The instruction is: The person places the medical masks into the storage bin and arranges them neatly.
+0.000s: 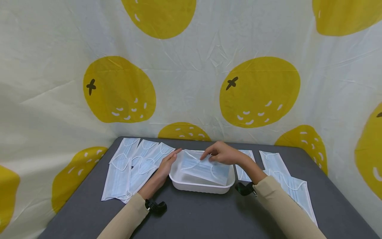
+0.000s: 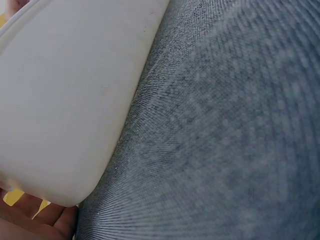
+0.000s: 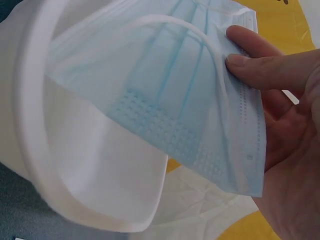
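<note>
1. Your right hand (image 1: 222, 154) pinches a face mask (image 1: 203, 169) near one end between thumb and forefinger, the grip coming down from above, probably so the tray wall stays out of your fingers' way.
2. That face mask slants over the mouth of the white tray (image 1: 200, 188), its ear loops lying loose. In the right wrist view the pinched end stands out past the wall, likely because you hold it by that end alone.
3. Your left hand (image 1: 163, 167) rests against the tray's left end with its fingers fairly straight, gripping no mask; it seems placed there to steady such a light tray.
4. The tray sits on the dark table (image 1: 194, 215) between your hands, which appears to keep it within reach of both.
5. Overlapping masks on the left (image 1: 119, 169) and more masks on the right (image 1: 293, 186) lie spread flat, loops upward, perhaps so each can be picked up easily.
6. Whether other masks lie beneath yours, you cannot tell.
</note>
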A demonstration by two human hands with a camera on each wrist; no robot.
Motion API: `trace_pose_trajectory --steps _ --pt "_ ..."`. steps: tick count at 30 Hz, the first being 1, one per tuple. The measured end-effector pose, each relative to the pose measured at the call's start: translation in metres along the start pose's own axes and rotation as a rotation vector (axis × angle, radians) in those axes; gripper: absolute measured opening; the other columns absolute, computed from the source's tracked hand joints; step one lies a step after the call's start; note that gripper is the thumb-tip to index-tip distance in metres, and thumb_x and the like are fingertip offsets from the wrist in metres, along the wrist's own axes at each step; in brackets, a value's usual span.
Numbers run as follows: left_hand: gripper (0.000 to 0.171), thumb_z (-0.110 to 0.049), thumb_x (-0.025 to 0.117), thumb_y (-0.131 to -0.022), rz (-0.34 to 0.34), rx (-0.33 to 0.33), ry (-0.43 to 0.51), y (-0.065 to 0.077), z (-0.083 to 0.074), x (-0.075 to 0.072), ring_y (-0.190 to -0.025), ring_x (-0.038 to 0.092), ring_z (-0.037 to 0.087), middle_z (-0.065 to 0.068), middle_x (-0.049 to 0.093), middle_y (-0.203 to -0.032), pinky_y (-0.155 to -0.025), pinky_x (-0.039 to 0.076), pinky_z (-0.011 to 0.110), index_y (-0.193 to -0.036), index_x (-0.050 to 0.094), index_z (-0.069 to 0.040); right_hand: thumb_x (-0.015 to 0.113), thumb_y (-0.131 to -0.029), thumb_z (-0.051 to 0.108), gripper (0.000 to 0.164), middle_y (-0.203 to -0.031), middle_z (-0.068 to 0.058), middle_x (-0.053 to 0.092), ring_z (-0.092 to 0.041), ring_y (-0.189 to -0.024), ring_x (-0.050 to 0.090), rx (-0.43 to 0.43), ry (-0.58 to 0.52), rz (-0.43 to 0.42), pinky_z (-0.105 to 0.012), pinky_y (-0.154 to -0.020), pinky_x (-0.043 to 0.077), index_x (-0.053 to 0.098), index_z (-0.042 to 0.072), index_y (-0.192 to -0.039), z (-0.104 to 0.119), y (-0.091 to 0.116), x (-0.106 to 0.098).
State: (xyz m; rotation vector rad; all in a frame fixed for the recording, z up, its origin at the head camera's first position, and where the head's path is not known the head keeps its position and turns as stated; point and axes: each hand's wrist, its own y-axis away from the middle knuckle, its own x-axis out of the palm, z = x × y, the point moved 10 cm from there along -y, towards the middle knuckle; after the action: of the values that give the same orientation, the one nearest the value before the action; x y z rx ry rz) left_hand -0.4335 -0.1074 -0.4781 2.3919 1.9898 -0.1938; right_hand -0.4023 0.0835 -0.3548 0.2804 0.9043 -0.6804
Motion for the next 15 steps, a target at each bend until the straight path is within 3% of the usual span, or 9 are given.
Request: trace_pose_trajectory --steps 15 --pt "0.045 -0.028 0.037 -0.113 -0.013 -0.01 0.002 0.0 -0.002 0.0 -0.159 0.026 0.03 0.007 0.041 -0.165 -0.13 0.015 0.055 -0.155 0.049 -0.016 0.065 -0.093 -0.005 0.032 -0.114 -0.001 0.079 -0.014 -0.109 0.069 -0.037 -0.023 0.106 -0.034 -0.098 0.056 0.081 0.014 -0.112 0.004 -0.018 0.012"
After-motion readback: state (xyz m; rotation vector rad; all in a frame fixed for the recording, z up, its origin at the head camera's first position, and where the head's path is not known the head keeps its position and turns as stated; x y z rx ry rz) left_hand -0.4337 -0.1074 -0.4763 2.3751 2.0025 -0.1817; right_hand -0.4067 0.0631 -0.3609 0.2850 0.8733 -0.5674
